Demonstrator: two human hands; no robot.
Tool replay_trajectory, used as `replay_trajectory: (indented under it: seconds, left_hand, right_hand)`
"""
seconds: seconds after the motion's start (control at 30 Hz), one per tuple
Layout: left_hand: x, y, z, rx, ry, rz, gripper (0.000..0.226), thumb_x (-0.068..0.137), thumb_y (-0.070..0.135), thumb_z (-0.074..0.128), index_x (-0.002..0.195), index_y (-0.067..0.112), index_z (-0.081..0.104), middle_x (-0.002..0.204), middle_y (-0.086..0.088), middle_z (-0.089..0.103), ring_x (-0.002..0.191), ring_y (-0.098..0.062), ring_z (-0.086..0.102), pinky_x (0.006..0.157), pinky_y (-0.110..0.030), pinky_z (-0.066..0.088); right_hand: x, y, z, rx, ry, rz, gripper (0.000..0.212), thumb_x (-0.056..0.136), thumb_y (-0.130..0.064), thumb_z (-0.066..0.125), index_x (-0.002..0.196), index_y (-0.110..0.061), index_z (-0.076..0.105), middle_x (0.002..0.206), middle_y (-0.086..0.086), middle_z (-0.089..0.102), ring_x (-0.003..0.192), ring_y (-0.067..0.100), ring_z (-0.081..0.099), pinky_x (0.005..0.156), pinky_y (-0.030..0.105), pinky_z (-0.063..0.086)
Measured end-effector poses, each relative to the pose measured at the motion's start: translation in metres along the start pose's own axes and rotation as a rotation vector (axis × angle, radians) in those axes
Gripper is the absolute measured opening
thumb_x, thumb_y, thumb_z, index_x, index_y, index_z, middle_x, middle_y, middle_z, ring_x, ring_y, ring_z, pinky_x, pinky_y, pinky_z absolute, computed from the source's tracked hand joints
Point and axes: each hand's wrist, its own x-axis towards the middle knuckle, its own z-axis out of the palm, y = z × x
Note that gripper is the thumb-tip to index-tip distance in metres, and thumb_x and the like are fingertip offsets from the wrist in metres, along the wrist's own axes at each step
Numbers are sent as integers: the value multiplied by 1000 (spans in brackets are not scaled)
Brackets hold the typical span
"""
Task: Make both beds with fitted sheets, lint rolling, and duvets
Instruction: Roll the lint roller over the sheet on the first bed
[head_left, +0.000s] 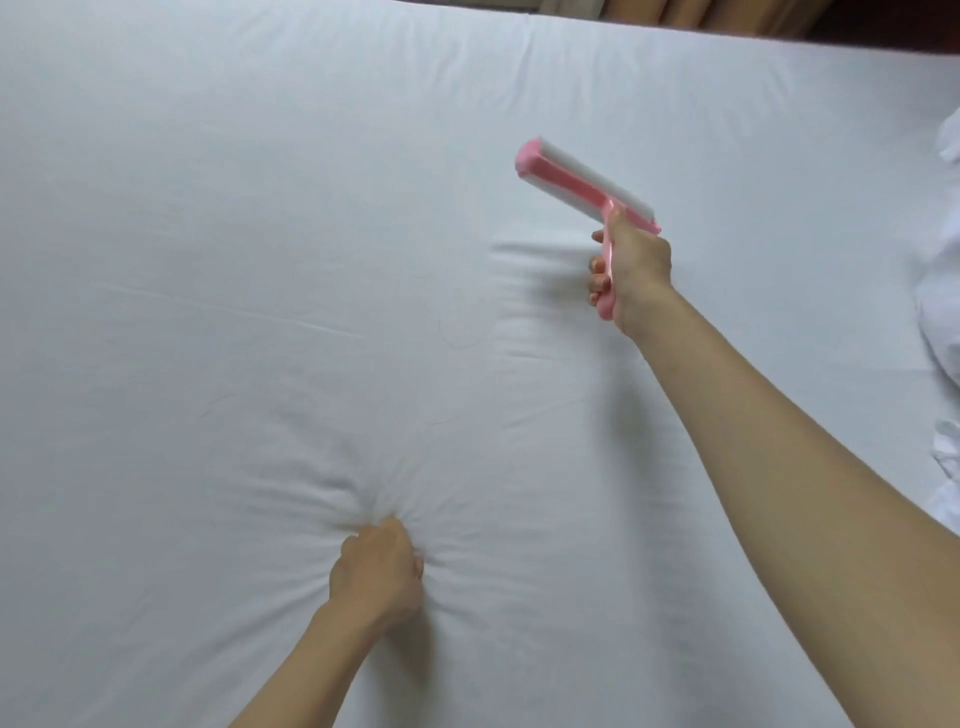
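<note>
The right grip (631, 270) was curled tight round the pink handle of the roller (582, 182), whose white head stood just beyond that grip and seemed lifted off the sheet (208, 208). The left grip (376, 569) had its fingers curled into the sheet, bunching it so that creases fanned out from the knuckles. The likely risk was that rolling across those creases could snag the sticky head, drag the cloth or miss lint in the folds. A harder pull from the left grip might tug a fitted corner loose. Crumpled bedding (943, 332) lay well right of the right grip.
</note>
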Motion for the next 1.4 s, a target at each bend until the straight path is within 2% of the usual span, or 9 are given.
replay_trajectory:
  seconds: [0.3, 0.47, 0.67, 0.93, 1.07, 1.13, 1.2, 1.3, 1.4]
  left_hand:
    - [0, -1, 2, -1, 23, 24, 14, 94, 28, 41, 94, 14, 38, 113, -10, 56, 108, -29, 52, 72, -28, 35]
    - [-3, -6, 6, -33, 100, 40, 15, 94, 27, 40, 89, 13, 38, 106, -12, 56, 102, -32, 51, 71, -31, 34]
    - [-59, 0, 38, -201, 441, 84, 12, 89, 13, 48, 79, 8, 43, 82, -9, 49, 78, -29, 47, 62, -37, 39]
    - [-148, 26, 113, -251, 323, 117, 14, 85, 9, 53, 75, 12, 43, 75, -3, 48, 70, -24, 44, 59, -34, 35]
    - [-171, 38, 133, -245, 285, 147, 14, 83, 7, 52, 74, 12, 43, 74, -2, 48, 70, -25, 45, 59, -34, 35]
    - [-178, 41, 138, -241, 270, 158, 13, 84, 7, 52, 75, 13, 43, 75, 0, 47, 71, -23, 45, 59, -32, 35]
    - [-179, 45, 139, -251, 276, 181, 13, 85, 9, 52, 77, 14, 43, 77, 1, 47, 72, -23, 46, 60, -32, 35]
    - [-177, 53, 134, -243, 285, 198, 11, 87, 11, 51, 80, 15, 44, 79, 3, 47, 74, -21, 47, 61, -30, 35]
    - [-168, 65, 124, -250, 316, 240, 10, 88, 11, 50, 81, 15, 44, 80, 3, 48, 76, -21, 47, 62, -30, 36]
  right_hand:
    - [4, -12, -70, -95, 53, 33, 19, 96, -36, 48, 87, -20, 45, 63, 2, 36, 43, 12, 30, 41, 15, 24]
    - [-26, 54, -108, -224, 10, 146, 15, 97, -29, 42, 96, -16, 47, 62, 6, 39, 38, 14, 32, 43, 14, 27]
    - [-126, 152, -159, -256, 24, 136, 16, 94, -28, 44, 83, -17, 47, 54, 4, 37, 37, 15, 30, 41, 18, 25]
    - [-311, 283, -239, -293, 32, 233, 11, 96, -24, 51, 92, -21, 61, 45, 3, 39, 34, 14, 33, 36, 18, 28]
    - [-378, 325, -271, -337, 68, 276, 12, 78, -42, 68, 73, -31, 70, 54, 3, 59, 51, 21, 57, 54, 20, 44]
    - [-379, 347, -297, -464, 129, 264, 32, 54, -69, 63, 77, -47, 67, 73, -16, 67, 73, 20, 66, 65, 5, 42]
    - [-369, 338, -310, -469, 235, 187, 49, 53, -80, 56, 79, -40, 68, 69, -21, 67, 67, 12, 65, 61, 4, 40]
    - [-367, 268, -290, -240, 160, 95, 26, 83, -45, 64, 75, -21, 66, 45, 0, 51, 38, 13, 45, 41, 17, 36]
    - [-289, 209, -286, -145, 131, 82, 8, 92, -24, 59, 93, -17, 56, 51, 4, 45, 36, 11, 35, 35, 18, 27]
